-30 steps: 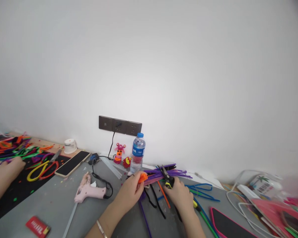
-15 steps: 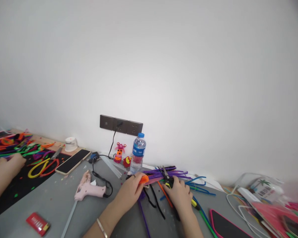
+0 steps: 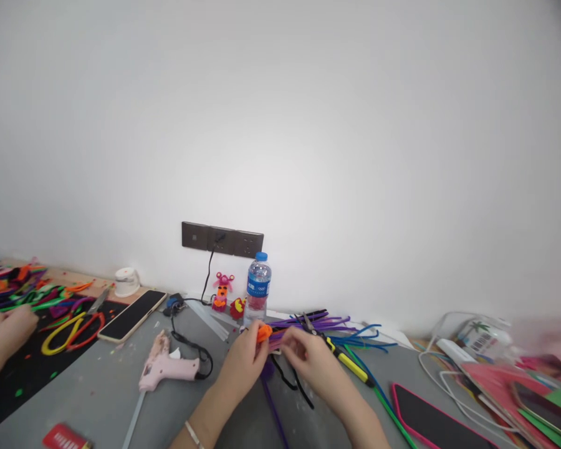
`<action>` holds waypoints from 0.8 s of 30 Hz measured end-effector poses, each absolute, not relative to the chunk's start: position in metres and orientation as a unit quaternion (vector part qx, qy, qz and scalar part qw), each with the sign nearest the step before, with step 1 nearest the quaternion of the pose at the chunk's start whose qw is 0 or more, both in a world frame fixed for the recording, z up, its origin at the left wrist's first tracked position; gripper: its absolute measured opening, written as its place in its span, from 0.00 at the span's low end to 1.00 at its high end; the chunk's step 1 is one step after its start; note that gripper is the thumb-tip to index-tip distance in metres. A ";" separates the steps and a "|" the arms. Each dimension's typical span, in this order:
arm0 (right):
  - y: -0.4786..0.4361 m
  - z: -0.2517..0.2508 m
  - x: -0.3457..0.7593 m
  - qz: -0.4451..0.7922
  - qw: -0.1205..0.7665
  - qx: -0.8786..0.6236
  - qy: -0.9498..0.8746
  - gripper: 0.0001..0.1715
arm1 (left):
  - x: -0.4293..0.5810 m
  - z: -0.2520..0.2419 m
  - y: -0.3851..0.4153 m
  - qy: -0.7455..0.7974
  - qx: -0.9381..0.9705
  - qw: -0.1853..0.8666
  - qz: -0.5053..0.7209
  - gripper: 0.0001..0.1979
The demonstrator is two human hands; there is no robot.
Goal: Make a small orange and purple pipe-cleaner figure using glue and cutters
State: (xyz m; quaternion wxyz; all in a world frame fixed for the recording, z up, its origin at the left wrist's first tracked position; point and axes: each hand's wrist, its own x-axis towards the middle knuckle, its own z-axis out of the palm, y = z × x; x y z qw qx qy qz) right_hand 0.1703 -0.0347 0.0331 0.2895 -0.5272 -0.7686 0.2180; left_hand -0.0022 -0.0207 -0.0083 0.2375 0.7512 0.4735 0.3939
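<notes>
left grip [image 3: 244, 357] pinches an orange piece [image 3: 263, 333]; right grip [image 3: 310, 357] curls near purple pipe cleaners [image 3: 337, 323].

Orange piece [image 3: 263, 333], purple pipe cleaners [image 3: 333, 323]

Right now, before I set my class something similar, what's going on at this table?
One person's left hand pinches a small orange piece; the right hand is close by, its grip unclear. Pliers lie partly over purple fuzzy stems. A co-worker's hand is at the far left. A pink glue gun lies on the grey table.
</notes>
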 end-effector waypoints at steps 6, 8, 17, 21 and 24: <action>-0.037 0.005 0.143 0.181 0.169 -0.580 -0.776 0.10 | -0.002 -0.009 -0.018 0.500 0.741 0.222 0.388 0.06; -0.035 -0.004 0.139 0.175 0.147 -0.597 -0.769 0.17 | -0.002 -0.008 -0.019 0.504 0.745 0.218 0.379 0.06; -0.020 -0.016 0.157 0.374 0.301 -0.512 -0.712 0.09 | -0.001 -0.004 -0.021 0.490 0.727 0.279 0.392 0.08; -0.012 -0.013 0.162 0.474 0.410 -0.443 -0.641 0.09 | 0.002 -0.004 -0.019 0.462 0.698 0.364 0.408 0.07; -0.009 -0.012 0.163 0.498 0.450 -0.425 -0.608 0.14 | 0.003 -0.006 -0.016 0.439 0.658 0.420 0.444 0.07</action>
